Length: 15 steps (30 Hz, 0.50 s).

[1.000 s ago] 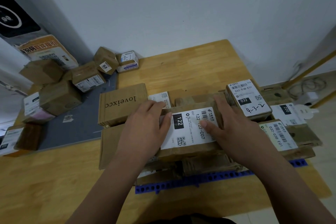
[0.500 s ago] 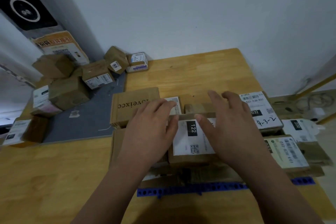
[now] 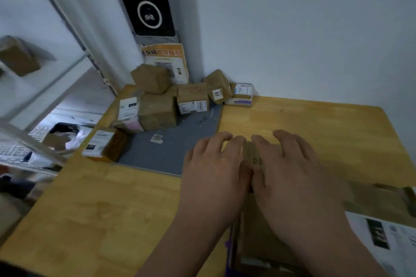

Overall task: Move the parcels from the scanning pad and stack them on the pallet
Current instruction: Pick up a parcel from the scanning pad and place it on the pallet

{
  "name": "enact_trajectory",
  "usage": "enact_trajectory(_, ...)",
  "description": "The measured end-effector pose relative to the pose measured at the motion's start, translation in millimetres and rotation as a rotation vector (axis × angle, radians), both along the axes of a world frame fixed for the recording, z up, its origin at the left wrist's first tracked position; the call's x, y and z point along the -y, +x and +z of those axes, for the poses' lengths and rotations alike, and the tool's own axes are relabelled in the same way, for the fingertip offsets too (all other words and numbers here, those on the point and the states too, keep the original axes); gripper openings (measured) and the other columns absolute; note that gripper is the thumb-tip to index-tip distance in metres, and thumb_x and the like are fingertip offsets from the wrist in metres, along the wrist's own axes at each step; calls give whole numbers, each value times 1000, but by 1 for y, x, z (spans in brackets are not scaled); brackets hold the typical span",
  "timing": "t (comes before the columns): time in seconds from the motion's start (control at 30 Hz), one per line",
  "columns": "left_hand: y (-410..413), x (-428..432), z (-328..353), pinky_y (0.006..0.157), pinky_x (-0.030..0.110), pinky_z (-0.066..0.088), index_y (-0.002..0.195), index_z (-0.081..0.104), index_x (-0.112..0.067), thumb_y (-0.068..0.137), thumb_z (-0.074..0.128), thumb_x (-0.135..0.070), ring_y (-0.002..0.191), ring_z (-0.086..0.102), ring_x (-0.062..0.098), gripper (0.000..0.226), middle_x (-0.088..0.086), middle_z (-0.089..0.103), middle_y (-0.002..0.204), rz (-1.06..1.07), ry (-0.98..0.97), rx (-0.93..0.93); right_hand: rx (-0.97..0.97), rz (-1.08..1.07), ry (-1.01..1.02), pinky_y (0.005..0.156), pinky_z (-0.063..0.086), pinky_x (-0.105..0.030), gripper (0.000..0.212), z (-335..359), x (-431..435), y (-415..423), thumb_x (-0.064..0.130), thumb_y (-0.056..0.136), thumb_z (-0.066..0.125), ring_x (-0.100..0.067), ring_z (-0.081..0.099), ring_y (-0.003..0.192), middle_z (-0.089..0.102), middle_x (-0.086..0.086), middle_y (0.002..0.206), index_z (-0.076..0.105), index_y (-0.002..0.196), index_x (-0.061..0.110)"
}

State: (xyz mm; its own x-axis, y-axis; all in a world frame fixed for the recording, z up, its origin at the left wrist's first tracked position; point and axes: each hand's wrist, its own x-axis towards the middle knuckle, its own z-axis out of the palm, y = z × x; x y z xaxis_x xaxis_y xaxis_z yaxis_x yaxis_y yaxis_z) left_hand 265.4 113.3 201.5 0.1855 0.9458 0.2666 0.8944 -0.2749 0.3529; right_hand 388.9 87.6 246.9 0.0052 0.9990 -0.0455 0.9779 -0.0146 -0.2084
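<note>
Several brown cardboard parcels (image 3: 157, 112) sit piled at the far-left end of the grey scanning pad (image 3: 171, 153), one of them with a white label (image 3: 192, 99). My left hand (image 3: 213, 171) and my right hand (image 3: 290, 175) lie side by side with fingers spread flat over a brown printed box (image 3: 254, 159) just right of the pad. Neither hand grips anything. The box is largely hidden by both hands. A sliver of the blue pallet (image 3: 227, 247) shows under stacked parcels at the bottom, where a white-labelled parcel (image 3: 382, 238) lies at the right.
The wooden table (image 3: 326, 123) runs to white walls at the back and right. An orange notice (image 3: 166, 60) and a black wall device (image 3: 148, 7) stand behind the pad. A cluttered shelf (image 3: 56, 139) lies beyond the table's left edge.
Both hands have come off the labelled parcel on the stack and moved forward and left, over the printed box. The view has swung left towards the pad.
</note>
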Motion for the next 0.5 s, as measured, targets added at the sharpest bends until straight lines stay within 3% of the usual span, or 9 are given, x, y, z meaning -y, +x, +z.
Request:
enact_trajectory(0.1,-51,-18,-2,83,43,53,122,58,-29,86,41,-43,109,60,21,43,-5,62,122,36,-4,7,-40,57,-56,112,32,-44,57,-4,-21,-54,40,98,35,-30,9,148,13,-3,158,15,152,35)
enact_trajectory(0.17,-88,-31,-8,83,42,53,123,56,-28,86,46,-40,109,60,22,40,-4,61,122,43,-18,-1,-46,63,-97,116,25,-41,58,-6,-36,-88,43,101,27,-27,-3,149,1,0,159,1,152,36)
enact_trajectory(0.33,-168,-61,-29,84,41,55,125,55,-31,83,42,-41,109,60,22,45,-5,61,124,57,-75,21,-46,90,-224,121,14,-40,61,-24,-75,-172,43,102,25,-28,-6,149,-4,0,161,-9,152,33)
enact_trajectory(0.43,-210,-80,-51,83,42,54,127,55,-30,80,53,-37,109,60,23,47,-4,60,126,85,-162,37,-77,112,-270,121,17,-42,62,-52,-99,-215,40,102,28,-28,-1,149,-1,-1,161,-7,153,30)
enact_trajectory(0.5,-235,-91,-68,92,42,48,134,50,-31,86,56,-33,119,53,24,49,-5,53,135,111,-239,34,-93,120,-301,120,20,-43,62,-74,-116,-241,38,103,30,-28,2,149,2,-2,162,-5,153,30)
